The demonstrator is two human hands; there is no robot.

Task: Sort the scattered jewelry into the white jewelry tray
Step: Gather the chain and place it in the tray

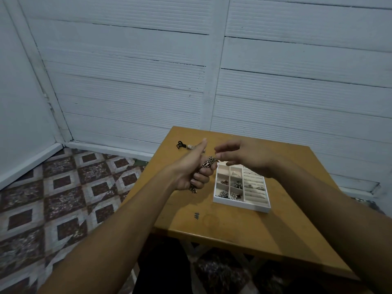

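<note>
My left hand (191, 168) is raised over the wooden table (244, 230), fingers curled round a bunched dark metal chain (209, 163) whose ends stick out above and below the fist. My right hand (244, 158) hovers just right of it, and its fingertips meet the chain's upper end. Below the hands sits the white jewelry tray (241, 203), with small square compartments on its left holding several pieces and ring rolls on its right. A black cord piece (180, 144) and a small pale bead-like piece (190, 147) lie loose at the table's far left corner.
The small table stands against a white panelled wall (191, 71). Patterned floor tiles (53, 198) lie to the left, past the table's left edge. A pen-drawn hash mark (197, 216) is on the tabletop in front of the tray.
</note>
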